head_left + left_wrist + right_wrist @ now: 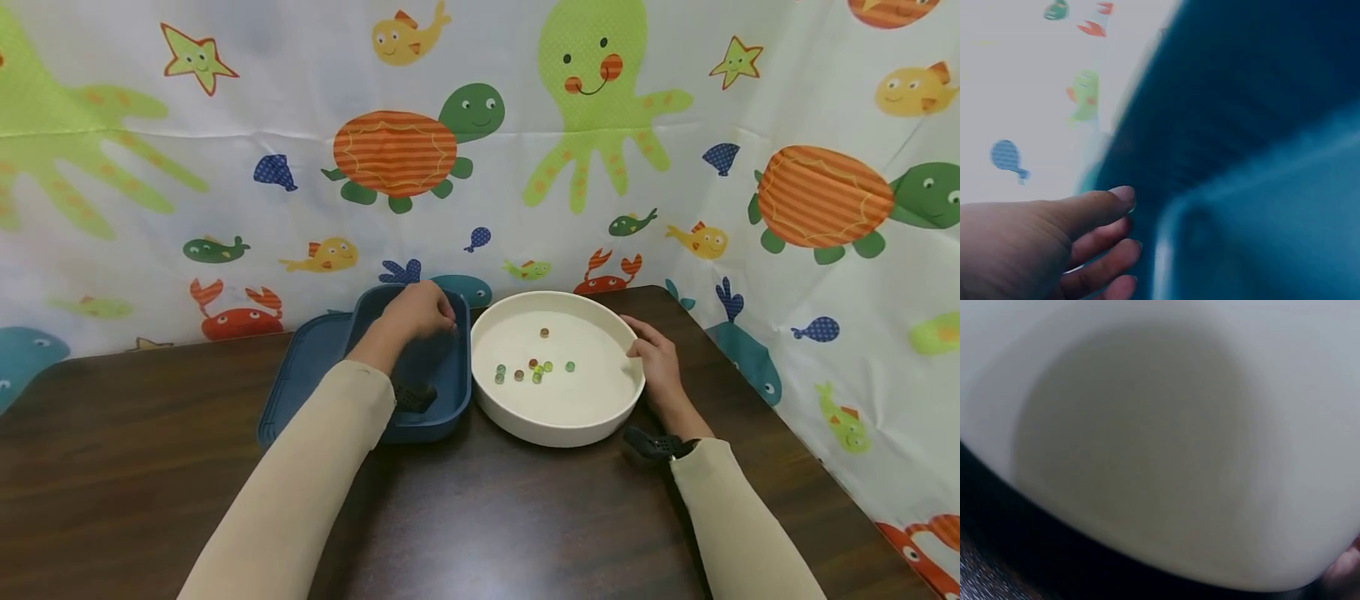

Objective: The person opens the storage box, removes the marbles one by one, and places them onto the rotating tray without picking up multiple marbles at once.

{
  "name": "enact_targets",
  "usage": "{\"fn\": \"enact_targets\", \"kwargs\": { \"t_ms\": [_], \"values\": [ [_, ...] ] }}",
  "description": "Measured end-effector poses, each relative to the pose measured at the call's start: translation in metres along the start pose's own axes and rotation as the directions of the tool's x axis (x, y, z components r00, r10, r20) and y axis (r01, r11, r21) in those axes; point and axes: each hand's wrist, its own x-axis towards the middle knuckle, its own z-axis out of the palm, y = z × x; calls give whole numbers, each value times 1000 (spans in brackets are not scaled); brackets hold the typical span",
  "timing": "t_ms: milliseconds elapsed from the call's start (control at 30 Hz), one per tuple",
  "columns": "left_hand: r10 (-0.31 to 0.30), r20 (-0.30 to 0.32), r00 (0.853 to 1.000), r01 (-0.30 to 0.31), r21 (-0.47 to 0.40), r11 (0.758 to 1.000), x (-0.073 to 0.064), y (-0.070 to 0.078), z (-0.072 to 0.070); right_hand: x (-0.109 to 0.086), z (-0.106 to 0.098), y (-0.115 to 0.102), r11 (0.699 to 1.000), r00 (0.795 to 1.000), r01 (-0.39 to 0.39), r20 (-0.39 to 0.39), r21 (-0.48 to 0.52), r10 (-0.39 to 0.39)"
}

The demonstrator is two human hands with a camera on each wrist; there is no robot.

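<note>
My left hand is over the deep blue bin, near its back end. In the left wrist view its thumb and index finger pinch a small glass marble, of which only a greenish edge shows; the other fingers curl below. To the right stands a round white dish with several small glass marbles, green, yellow and brown, scattered on its floor. The right hand grips the dish's right rim, thumb on the inner side and fingers outside. In the right wrist view the dish wall fills most of the picture.
A shallow blue lid or tray lies left of the bin, partly under the left arm. Behind the dark wooden table hangs a white curtain printed with sea animals; it also runs along the right edge.
</note>
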Motion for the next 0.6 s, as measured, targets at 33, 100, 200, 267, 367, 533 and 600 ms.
{"fn": "enact_targets", "kwargs": {
  "t_ms": [33, 100, 200, 267, 367, 533, 600],
  "values": [
    [3, -15, 1000, -3, -15, 1000, -2, 3, -3, 0, 0, 0, 1000, 1000, -1, -1, 4, 1],
    [23, -39, 999, -25, -40, 999, -6, 10, -10, -1, 0, -1, 1000, 1000, 0, 2, 19, 0],
    [63, -55, 996, -67, -65, 996, -8, 25, -13, -1, -3, -1, 1000, 1000, 5, 6, 29, -5],
    [91, -52, 995, -94, -66, 993, -8, 35, -13, -1, -4, -1, 1000, 1000, 8, 13, 30, -8],
    [105, -35, 994, -107, -58, 993, -8, 49, -8, -1, -4, -1, 1000, 1000, 5, 11, 24, -5],
    [102, 11, 995, -101, -79, 992, -3, 67, 7, -2, -2, -1, 1000, 1000, 3, 14, 17, -4],
    [105, 28, 994, -103, -79, 992, -1, 72, 14, -2, -2, -2, 1000, 1000, 6, 21, 11, -6]
  ]
}}
